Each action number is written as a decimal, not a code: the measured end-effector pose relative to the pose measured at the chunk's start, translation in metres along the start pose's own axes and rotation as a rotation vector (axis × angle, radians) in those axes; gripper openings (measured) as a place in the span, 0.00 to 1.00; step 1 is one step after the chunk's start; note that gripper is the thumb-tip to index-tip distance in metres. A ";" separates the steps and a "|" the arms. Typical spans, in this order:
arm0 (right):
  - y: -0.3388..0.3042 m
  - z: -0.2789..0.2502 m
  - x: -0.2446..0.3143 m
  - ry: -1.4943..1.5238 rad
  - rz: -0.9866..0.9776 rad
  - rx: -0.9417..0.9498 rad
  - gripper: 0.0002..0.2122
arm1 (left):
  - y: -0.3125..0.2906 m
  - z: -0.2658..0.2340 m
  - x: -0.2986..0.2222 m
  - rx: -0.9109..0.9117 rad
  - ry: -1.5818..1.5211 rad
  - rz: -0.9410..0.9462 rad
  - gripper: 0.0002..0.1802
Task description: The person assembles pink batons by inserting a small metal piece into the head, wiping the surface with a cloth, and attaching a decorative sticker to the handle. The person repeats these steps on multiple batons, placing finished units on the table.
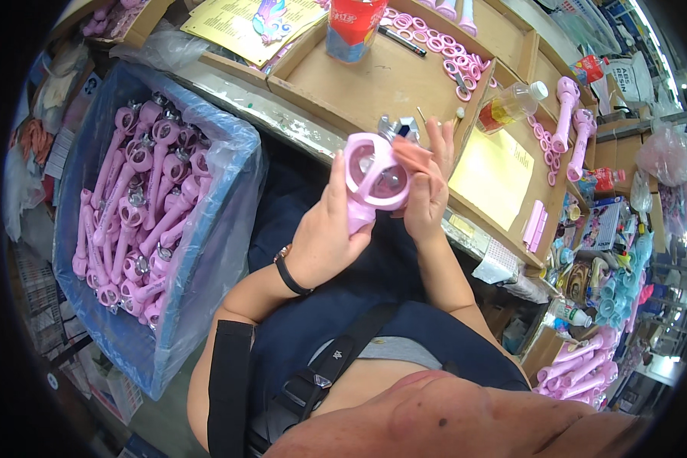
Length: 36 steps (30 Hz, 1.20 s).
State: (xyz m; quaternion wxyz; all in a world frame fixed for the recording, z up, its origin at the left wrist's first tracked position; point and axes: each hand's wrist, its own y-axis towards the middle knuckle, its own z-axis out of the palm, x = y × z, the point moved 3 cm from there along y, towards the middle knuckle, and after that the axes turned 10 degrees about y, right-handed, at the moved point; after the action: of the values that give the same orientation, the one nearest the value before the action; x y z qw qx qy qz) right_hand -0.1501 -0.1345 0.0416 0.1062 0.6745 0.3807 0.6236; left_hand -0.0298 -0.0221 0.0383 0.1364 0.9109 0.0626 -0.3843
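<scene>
My left hand (324, 237) is closed around a pink toy wand (374, 174), gripping it near the top of its handle. The wand's head is a pink round frame with clear, bubble-like windows and a crossbar, topped by a shiny silver piece (397, 126). My right hand (424, 200) pinches a peach-coloured cloth (412, 155) against the right side of the wand's head. Some of its fingers are raised behind the cloth. Most of the handle is hidden by my left hand.
To my left stands a blue bin (221, 252) lined with clear plastic, filled with similar pink wands (133, 202). Ahead, a cardboard tray (313, 76) holds a red cup (355, 30), a black pen (401, 40) and pink rings (454, 53). Yellow paper (496, 175) and a bottle (507, 107) are right.
</scene>
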 end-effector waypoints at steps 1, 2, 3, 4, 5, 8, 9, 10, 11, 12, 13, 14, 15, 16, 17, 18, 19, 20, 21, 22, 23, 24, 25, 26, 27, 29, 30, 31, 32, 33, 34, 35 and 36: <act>0.002 -0.001 0.006 -0.171 -0.009 0.077 0.11 | -0.001 0.002 -0.002 0.017 0.018 0.004 0.53; 0.004 -0.001 0.009 -0.210 -0.010 0.083 0.11 | 0.000 0.003 0.000 0.029 -0.012 -0.014 0.53; 0.005 -0.002 0.011 -0.258 -0.010 0.093 0.10 | 0.000 0.003 0.001 0.045 -0.044 -0.026 0.54; 0.003 0.001 0.010 -0.370 0.008 0.136 0.10 | 0.003 0.003 0.004 0.054 -0.079 -0.027 0.54; 0.002 0.001 0.010 -0.362 -0.036 0.106 0.13 | 0.004 0.003 0.006 0.059 -0.137 -0.017 0.54; -0.010 0.002 0.002 0.022 -0.182 -0.115 0.22 | 0.010 0.002 0.014 0.136 -0.626 0.009 0.54; -0.016 0.003 -0.007 0.047 -0.051 -0.195 0.29 | 0.010 0.002 0.018 0.193 -0.765 -0.029 0.54; -0.023 0.005 -0.012 0.026 -0.051 -0.214 0.28 | 0.010 0.004 0.020 0.254 -0.836 -0.079 0.53; -0.029 0.006 -0.015 0.016 -0.071 -0.247 0.28 | 0.010 0.006 0.023 0.308 -0.907 -0.114 0.53; -0.035 0.008 -0.018 0.007 -0.105 -0.268 0.27 | 0.010 0.009 0.025 0.363 -0.980 -0.153 0.51; -0.041 0.007 -0.019 -0.040 -0.154 -0.238 0.23 | 0.008 0.014 0.027 0.487 -1.116 -0.267 0.50; -0.046 0.009 -0.020 -0.053 -0.176 -0.210 0.21 | 0.008 0.016 0.030 0.460 -1.128 -0.286 0.50; -0.050 0.012 -0.021 -0.067 -0.190 -0.194 0.18 | 0.009 0.019 0.033 0.438 -1.137 -0.303 0.50; -0.052 0.015 -0.021 -0.099 -0.177 -0.177 0.16 | 0.011 0.020 0.037 0.422 -1.145 -0.316 0.49; -0.053 0.019 -0.016 -0.182 -0.308 -0.076 0.12 | 0.011 0.019 0.040 0.301 -1.206 -0.285 0.49; -0.055 0.026 -0.010 -0.276 -0.447 0.022 0.11 | 0.018 0.015 0.047 0.169 -1.049 -0.153 0.47; -0.051 0.027 -0.008 -0.240 -0.439 0.041 0.12 | 0.016 0.010 0.053 0.149 -1.038 -0.173 0.45; -0.045 0.030 -0.006 -0.169 -0.437 0.056 0.14 | 0.015 0.005 0.059 0.139 -1.032 -0.168 0.44; -0.035 0.026 -0.008 0.141 -0.202 0.008 0.17 | 0.016 -0.003 0.067 0.204 -1.119 -0.140 0.45; -0.025 0.023 -0.009 0.321 -0.083 -0.039 0.16 | 0.016 -0.011 0.072 0.281 -1.210 -0.096 0.47; -0.012 0.018 -0.011 0.363 0.057 -0.101 0.16 | 0.015 -0.018 0.080 0.076 -1.202 -0.111 0.55; 0.003 0.010 -0.013 0.367 0.149 -0.190 0.16 | 0.014 -0.025 0.088 -0.028 -1.322 -0.204 0.59; 0.022 0.005 -0.016 0.293 0.151 -0.274 0.17 | 0.014 -0.032 0.092 -0.018 -1.387 -0.167 0.58; 0.045 0.002 -0.020 0.238 0.062 -0.425 0.16 | 0.015 -0.039 0.096 -0.002 -1.419 -0.149 0.57; 0.063 -0.002 -0.021 0.201 -0.021 -0.497 0.15 | 0.016 -0.043 0.099 -0.021 -1.400 -0.137 0.58; 0.093 -0.007 -0.028 0.203 -0.131 -0.533 0.14 | 0.020 -0.050 0.103 -0.018 -1.389 -0.047 0.60; 0.108 -0.015 -0.027 -0.348 -0.293 -0.421 0.18 | 0.022 -0.048 0.101 0.084 -1.536 0.069 0.56; 0.121 -0.009 -0.037 -0.164 -0.220 -0.300 0.21 | 0.024 -0.046 0.103 0.128 -1.570 0.071 0.53; 0.131 0.000 -0.048 -0.112 -0.091 -0.128 0.23 | 0.024 -0.046 0.102 0.185 -1.649 0.136 0.50; 0.136 0.003 -0.057 -0.145 -0.076 -0.061 0.25 | 0.022 -0.044 0.107 0.096 -1.678 0.029 0.47; 0.137 0.003 -0.066 -0.251 -0.064 0.042 0.27 | 0.020 -0.040 0.110 0.034 -1.736 -0.036 0.45; 0.128 0.001 -0.078 -0.447 0.055 0.160 0.26 | 0.019 -0.039 0.113 -0.032 -1.758 -0.075 0.46; 0.114 -0.009 -0.091 -0.669 0.231 0.306 0.26 | 0.019 -0.038 0.116 -0.060 -1.768 -0.096 0.46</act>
State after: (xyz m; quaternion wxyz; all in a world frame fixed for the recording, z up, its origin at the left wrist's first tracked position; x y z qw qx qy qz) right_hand -0.1089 -0.2746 0.0441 0.0518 0.8871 0.3351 0.3131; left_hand 0.0812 -0.0278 -0.0155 0.1424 0.2730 -0.0175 -0.9513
